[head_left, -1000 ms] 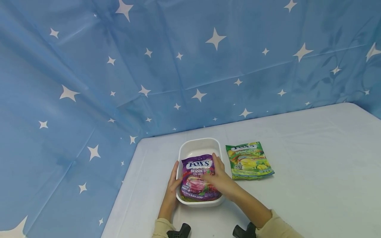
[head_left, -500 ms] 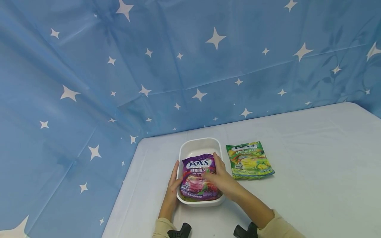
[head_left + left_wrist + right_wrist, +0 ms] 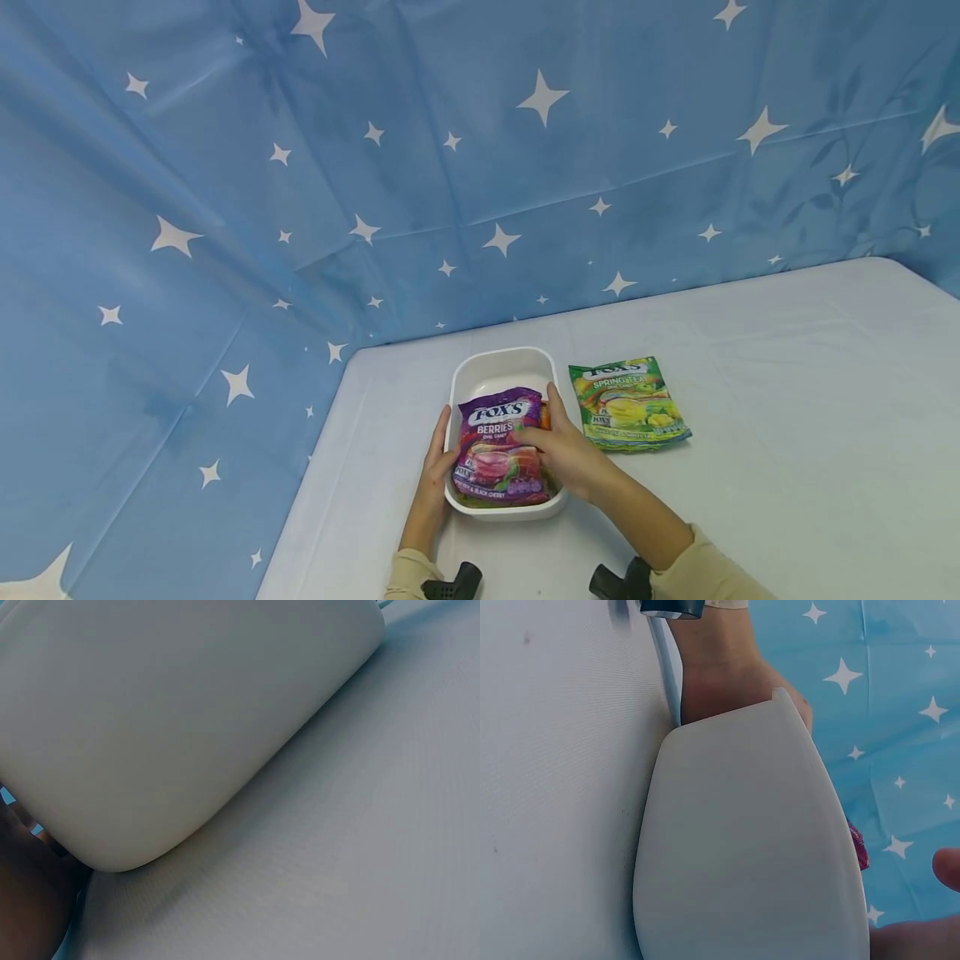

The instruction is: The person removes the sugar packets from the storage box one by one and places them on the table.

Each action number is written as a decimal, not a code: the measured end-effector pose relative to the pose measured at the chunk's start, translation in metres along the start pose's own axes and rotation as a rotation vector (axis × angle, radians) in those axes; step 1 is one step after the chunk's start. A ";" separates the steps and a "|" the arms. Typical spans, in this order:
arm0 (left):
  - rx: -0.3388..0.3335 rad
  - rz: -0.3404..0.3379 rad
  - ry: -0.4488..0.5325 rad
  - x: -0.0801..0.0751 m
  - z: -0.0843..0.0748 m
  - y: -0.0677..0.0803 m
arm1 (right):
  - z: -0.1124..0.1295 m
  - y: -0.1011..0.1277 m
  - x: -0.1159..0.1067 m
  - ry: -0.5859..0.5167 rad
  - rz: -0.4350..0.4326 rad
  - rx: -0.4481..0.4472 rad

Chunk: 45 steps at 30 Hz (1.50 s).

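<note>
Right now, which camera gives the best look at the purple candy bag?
The head view: the purple candy bag lies face up in the white tub, label readable, the right hand resting on it. The right wrist view shows only a purple sliver past the tub wall; the left wrist view shows none.

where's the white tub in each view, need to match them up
Head: white tub at centre bottom, purple candy bag inside.
Left wrist: its outer wall fills the upper left.
Right wrist: its outer wall fills the centre; a purple sliver of the bag shows.
Shared landmark: white table.
</note>
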<state>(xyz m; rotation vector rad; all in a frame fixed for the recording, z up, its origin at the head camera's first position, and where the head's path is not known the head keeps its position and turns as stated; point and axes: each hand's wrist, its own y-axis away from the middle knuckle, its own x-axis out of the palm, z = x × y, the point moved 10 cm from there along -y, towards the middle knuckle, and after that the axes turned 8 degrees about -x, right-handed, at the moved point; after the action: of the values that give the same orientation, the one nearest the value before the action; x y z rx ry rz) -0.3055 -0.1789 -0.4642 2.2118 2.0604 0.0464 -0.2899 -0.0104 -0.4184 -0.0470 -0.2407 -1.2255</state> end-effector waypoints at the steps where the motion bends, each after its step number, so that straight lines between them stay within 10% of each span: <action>1: 0.000 0.001 0.001 0.000 0.000 0.000 | 0.000 0.000 0.000 -0.012 0.002 -0.001; 45: 0.002 0.021 0.020 0.002 -0.001 0.000 | -0.017 -0.006 0.012 0.023 0.083 -0.005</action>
<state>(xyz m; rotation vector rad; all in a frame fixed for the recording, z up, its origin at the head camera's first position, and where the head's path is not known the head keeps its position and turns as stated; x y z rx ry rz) -0.3057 -0.1765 -0.4634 2.2439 2.0487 0.0685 -0.2891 -0.0266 -0.4333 -0.0468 -0.2133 -1.1431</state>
